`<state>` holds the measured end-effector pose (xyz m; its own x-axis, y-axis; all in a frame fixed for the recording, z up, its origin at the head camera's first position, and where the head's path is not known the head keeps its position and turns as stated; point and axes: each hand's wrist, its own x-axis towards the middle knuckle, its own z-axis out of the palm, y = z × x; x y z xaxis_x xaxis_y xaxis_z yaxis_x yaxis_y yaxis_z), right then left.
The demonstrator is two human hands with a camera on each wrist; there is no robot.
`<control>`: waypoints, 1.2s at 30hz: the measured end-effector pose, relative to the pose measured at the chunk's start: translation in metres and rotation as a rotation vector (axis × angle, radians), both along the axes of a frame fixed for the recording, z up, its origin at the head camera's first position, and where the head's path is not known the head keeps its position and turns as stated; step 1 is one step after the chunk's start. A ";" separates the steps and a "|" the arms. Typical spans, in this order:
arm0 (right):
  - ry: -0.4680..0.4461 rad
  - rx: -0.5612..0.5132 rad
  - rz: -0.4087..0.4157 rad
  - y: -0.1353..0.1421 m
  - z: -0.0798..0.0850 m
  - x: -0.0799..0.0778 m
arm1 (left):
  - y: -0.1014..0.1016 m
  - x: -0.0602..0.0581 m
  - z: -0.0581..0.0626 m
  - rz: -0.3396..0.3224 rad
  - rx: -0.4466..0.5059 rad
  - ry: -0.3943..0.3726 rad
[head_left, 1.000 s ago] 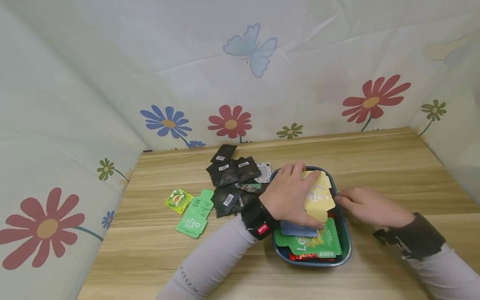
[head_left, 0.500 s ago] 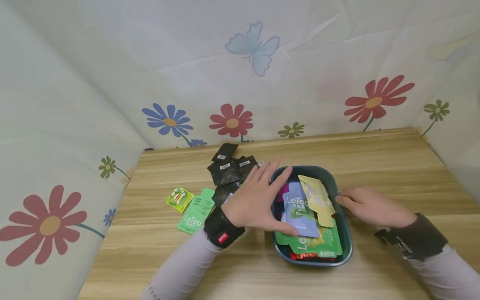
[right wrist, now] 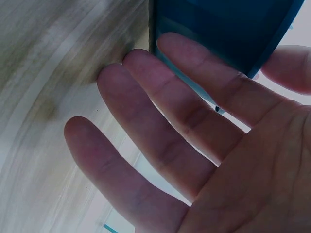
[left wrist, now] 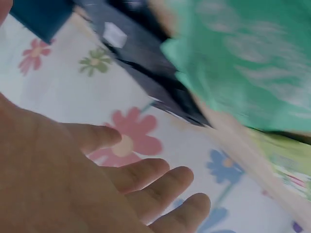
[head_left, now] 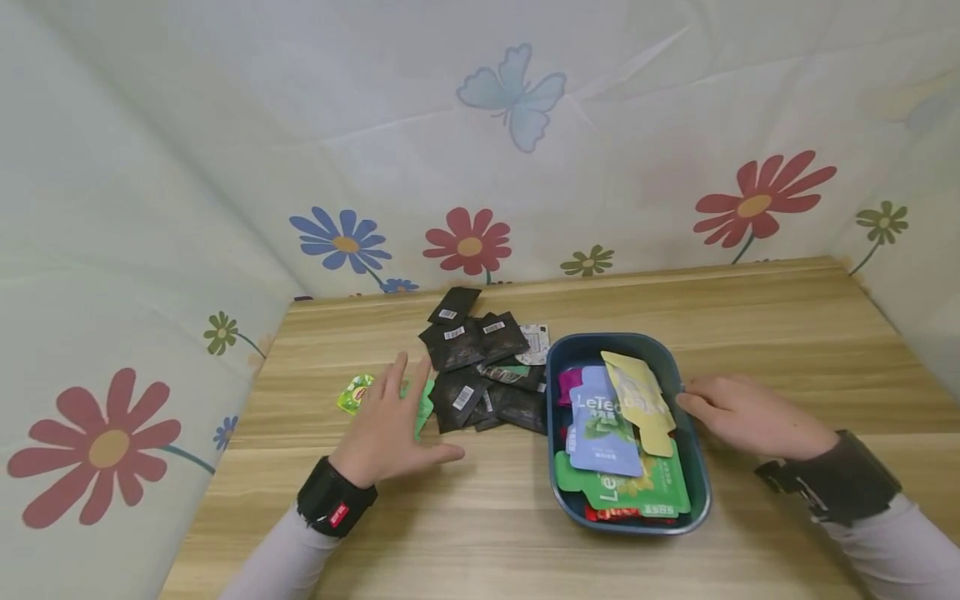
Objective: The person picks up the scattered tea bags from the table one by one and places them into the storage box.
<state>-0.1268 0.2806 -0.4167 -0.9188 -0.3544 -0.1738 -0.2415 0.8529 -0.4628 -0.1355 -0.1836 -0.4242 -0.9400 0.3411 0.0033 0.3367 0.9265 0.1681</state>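
My left hand (head_left: 386,437) has its fingers spread over the left part of the table, above a green LeTea packet (head_left: 425,408) that it partly hides. The left wrist view shows the palm with no object in it and the green packet (left wrist: 252,63) close by. With thumb at the rim and index finger along the outer wall, my right hand (head_left: 753,417) holds the right side of a dark blue bin (head_left: 666,352). Inside lie a pale yellow packet (head_left: 637,392), a blue LeTea packet (head_left: 603,437), a green packet (head_left: 663,479) and red and magenta wrappers.
Several black sachets (head_left: 457,346) lie in a loose pile left of the bin, beside a white patterned sachet (head_left: 535,343). A yellow-green Lipton sachet (head_left: 351,396) is partly behind the left hand. Flower-printed cloth (head_left: 630,167) rises behind the wooden table (head_left: 480,533).
My left hand has let the yellow packet go into the bin and moved left to the green packet on the table. My right hand has stayed at the bin's side.
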 end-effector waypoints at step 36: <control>0.031 -0.015 -0.003 0.001 -0.002 0.000 | -0.041 0.032 -0.027 0.186 -0.117 0.084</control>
<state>-0.1269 0.2818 -0.4185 -0.9246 -0.3543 -0.1401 -0.2536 0.8467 -0.4678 -0.1038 -0.2242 -0.4509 -0.9848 0.1648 0.0551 0.1668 0.9854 0.0343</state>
